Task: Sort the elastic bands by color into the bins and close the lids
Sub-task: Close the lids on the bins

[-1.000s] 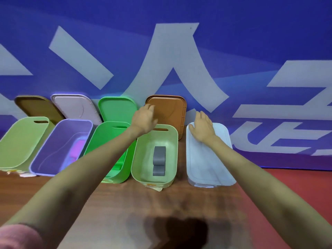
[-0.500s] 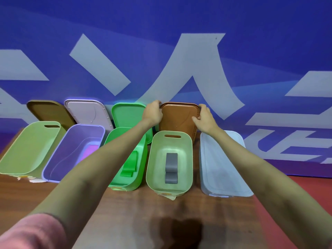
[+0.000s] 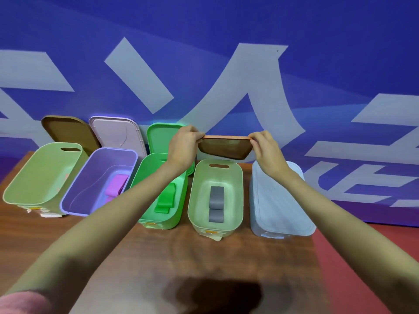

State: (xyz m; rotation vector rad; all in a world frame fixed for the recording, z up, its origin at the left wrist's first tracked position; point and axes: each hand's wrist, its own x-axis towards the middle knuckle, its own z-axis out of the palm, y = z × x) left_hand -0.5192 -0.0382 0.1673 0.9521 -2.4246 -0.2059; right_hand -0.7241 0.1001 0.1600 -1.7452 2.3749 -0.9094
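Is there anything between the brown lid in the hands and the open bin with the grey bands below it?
Nothing visible is in the way. Both hands, left hand and right hand, hold the brown lid in the air just behind the pale green bin. The grey bands lie low on its floor, below the rim.

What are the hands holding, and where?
A brown lid: the left hand pinches its left end, the right hand its right end.
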